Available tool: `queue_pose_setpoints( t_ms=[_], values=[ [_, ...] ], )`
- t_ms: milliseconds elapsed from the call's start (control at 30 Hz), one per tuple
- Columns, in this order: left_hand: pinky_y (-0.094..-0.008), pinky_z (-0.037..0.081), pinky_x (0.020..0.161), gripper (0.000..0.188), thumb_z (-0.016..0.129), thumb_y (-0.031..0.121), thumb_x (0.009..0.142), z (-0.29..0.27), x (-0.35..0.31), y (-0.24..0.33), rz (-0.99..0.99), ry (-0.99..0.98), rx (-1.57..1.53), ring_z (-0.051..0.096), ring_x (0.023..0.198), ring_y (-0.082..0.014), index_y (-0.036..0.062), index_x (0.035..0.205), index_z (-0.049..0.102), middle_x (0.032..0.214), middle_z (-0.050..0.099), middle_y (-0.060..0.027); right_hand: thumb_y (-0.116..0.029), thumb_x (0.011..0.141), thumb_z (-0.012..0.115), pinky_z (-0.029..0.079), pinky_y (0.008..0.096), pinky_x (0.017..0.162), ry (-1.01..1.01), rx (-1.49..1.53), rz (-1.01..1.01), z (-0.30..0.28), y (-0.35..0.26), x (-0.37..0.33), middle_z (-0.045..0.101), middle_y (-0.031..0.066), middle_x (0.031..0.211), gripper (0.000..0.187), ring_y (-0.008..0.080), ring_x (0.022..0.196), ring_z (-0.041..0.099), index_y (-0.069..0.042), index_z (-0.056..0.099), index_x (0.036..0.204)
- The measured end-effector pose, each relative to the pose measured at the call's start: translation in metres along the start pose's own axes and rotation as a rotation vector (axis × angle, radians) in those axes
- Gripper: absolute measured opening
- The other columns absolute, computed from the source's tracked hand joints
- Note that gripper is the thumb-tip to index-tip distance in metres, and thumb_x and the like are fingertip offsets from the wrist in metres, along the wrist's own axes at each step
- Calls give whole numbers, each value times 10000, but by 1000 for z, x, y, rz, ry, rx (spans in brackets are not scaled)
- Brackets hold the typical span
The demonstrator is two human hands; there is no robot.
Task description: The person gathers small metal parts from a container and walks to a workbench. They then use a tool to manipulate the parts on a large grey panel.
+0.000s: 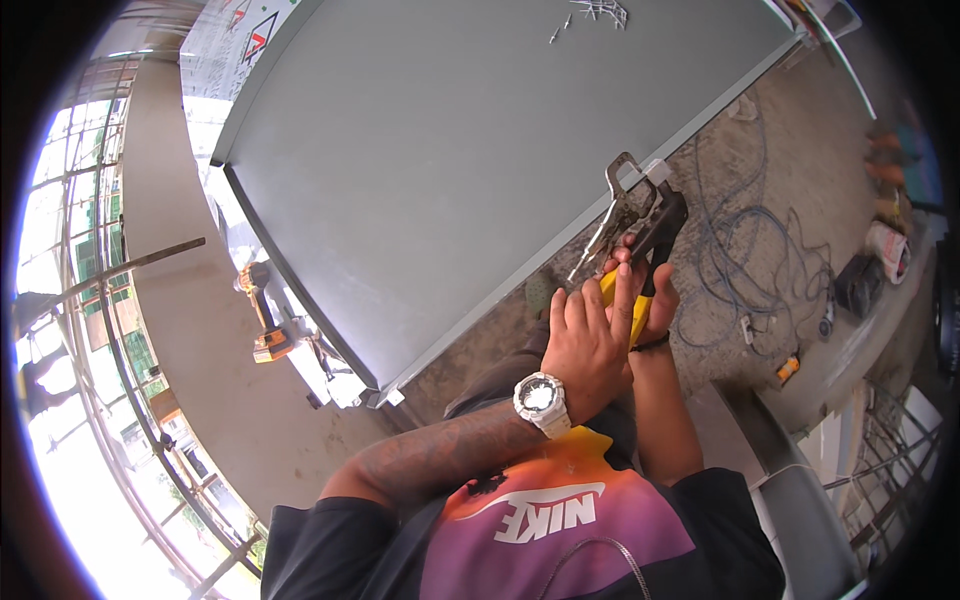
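Note:
My left hand (588,345), with a white watch on its wrist, presses against the yellow grip of a hand riveter (660,232). Its fingers lie fairly straight along the handle. Behind it, my right hand (657,305) is wrapped round the same tool, partly hidden by the left. The riveter's black head points up at the near right edge of a large grey panel (430,160). Close beside it, a metal locking clamp (622,205) grips that edge. The exact contact between the riveter's tip and the panel is too small to tell.
Several loose rivets (605,12) lie on the panel's far part. A yellow and black cordless drill (264,312) rests beyond its left edge. Coiled cables (735,260) spread over the floor at the right, near a dark box (858,286). Part of another person (905,165) shows at far right.

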State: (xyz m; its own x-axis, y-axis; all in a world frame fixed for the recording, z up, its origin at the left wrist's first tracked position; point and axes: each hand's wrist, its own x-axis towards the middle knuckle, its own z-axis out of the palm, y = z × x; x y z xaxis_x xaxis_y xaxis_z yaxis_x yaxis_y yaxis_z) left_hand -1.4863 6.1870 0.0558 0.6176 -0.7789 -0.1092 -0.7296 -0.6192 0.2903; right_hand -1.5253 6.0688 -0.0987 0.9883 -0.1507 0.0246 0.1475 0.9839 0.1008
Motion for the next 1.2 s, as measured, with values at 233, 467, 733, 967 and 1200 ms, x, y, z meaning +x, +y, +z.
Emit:
queue_pose_setpoints(
  t_ms=[233, 467, 733, 967, 1200],
  values=[
    [-651, 383, 1081, 1129, 812, 220, 641, 7, -1, 2, -20, 11, -13, 537, 1157, -397, -73, 1557, 220, 1307, 475, -245, -429, 981, 660, 411, 456, 1136, -15, -26, -7, -5, 0, 5, 543, 71, 1232, 590, 250, 1251, 538, -105, 406, 1404],
    [-576, 432, 1075, 873, 653, 108, 815, 14, -7, 1, 32, -46, -100, 593, 1082, -385, -73, 1555, 226, 1280, 526, -256, -409, 1008, 629, 491, 395, 924, 66, -93, -5, -9, -1, 15, 576, 15, 1006, 348, 168, 959, 589, -135, 497, 1177],
    [-450, 539, 850, 772, 612, 51, 845, 2, -18, -4, 25, -184, -366, 644, 979, -367, -37, 1532, 272, 1212, 593, -243, -437, 1005, 625, 480, 311, 763, 156, -116, -147, 7, 14, -18, 529, -28, 819, 306, 118, 770, 502, -158, 499, 1021],
    [-470, 553, 798, 492, 658, 70, 884, -37, -5, 0, 56, -136, -864, 676, 965, -408, 74, 1353, 508, 1073, 682, -215, -176, 946, 729, 545, 356, 870, 455, -621, -70, 112, -15, -73, 645, 26, 968, 367, 176, 985, 651, -111, 507, 1231],
    [-442, 562, 755, 349, 664, 3, 879, -102, 4, 15, 579, 187, -544, 688, 895, -381, 54, 1214, 579, 1026, 693, -178, -48, 953, 638, 533, 323, 773, 536, -1303, -224, 133, -69, -108, 622, 14, 848, 99, 126, 788, 627, -49, 614, 1050]
  ],
)
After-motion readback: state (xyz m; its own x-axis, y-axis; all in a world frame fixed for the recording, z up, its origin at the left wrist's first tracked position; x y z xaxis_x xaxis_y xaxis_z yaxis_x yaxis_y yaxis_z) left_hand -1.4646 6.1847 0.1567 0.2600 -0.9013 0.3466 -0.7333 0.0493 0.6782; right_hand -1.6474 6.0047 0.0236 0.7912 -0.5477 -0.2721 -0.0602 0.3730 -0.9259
